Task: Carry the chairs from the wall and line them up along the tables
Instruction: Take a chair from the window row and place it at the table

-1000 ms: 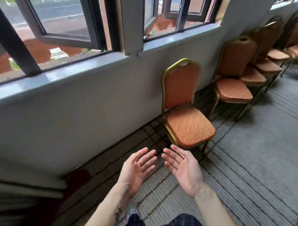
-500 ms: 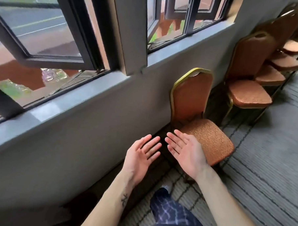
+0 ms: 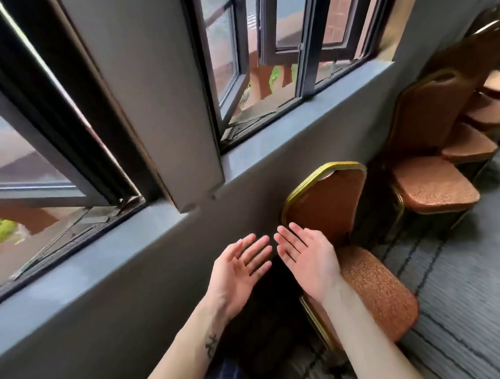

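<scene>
An orange padded chair with a gold metal frame stands with its back against the grey wall, just in front of me. My left hand is held out palm up, fingers straight, left of the chair and holding nothing. My right hand is also palm up with straight fingers, hovering over the rear left of the seat, in front of the backrest, empty. A row of several more matching chairs runs along the wall to the right.
A grey window sill and dark-framed open windows run along the wall above the chairs. Striped grey carpet spreads to the right of the chairs. A dark patterned trouser leg shows at the bottom.
I have come closer to the nearest chair. Both open hands have moved forward and now reach the chair's seat and backrest; the view has tilted towards the wall.
</scene>
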`<move>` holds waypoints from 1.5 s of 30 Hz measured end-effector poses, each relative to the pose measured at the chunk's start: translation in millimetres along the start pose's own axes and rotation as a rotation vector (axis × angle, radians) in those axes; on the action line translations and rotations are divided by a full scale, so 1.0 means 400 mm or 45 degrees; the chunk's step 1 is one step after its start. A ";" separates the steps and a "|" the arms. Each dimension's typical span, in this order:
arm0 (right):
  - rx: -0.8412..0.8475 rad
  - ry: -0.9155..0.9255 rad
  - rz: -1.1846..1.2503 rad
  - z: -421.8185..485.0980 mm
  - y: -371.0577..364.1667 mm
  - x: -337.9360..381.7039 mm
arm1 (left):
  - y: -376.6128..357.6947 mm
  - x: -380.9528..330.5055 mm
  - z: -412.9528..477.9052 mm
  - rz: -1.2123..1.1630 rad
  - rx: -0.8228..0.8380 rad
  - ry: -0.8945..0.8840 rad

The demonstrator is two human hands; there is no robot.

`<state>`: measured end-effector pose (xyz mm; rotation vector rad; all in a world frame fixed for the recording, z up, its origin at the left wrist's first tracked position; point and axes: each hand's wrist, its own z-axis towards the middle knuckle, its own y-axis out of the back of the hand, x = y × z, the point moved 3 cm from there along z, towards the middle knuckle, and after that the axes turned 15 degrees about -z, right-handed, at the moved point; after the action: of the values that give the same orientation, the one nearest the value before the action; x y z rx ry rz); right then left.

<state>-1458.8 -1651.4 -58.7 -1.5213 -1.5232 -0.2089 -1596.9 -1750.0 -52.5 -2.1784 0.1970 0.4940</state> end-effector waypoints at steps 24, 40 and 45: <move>-0.459 0.004 0.115 0.570 0.171 0.349 | -0.395 0.026 0.817 0.517 0.024 0.423; -0.564 -0.023 -0.178 0.744 0.217 0.356 | -0.410 0.065 0.910 0.814 -0.057 0.337; -0.684 -0.001 -0.295 0.741 0.221 0.369 | -0.424 0.071 0.914 0.804 0.003 0.368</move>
<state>-1493.9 -1326.1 -160.2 -1.7411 -1.7299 -0.8047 -1620.2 -1356.0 -139.2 -2.1523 1.0605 0.5139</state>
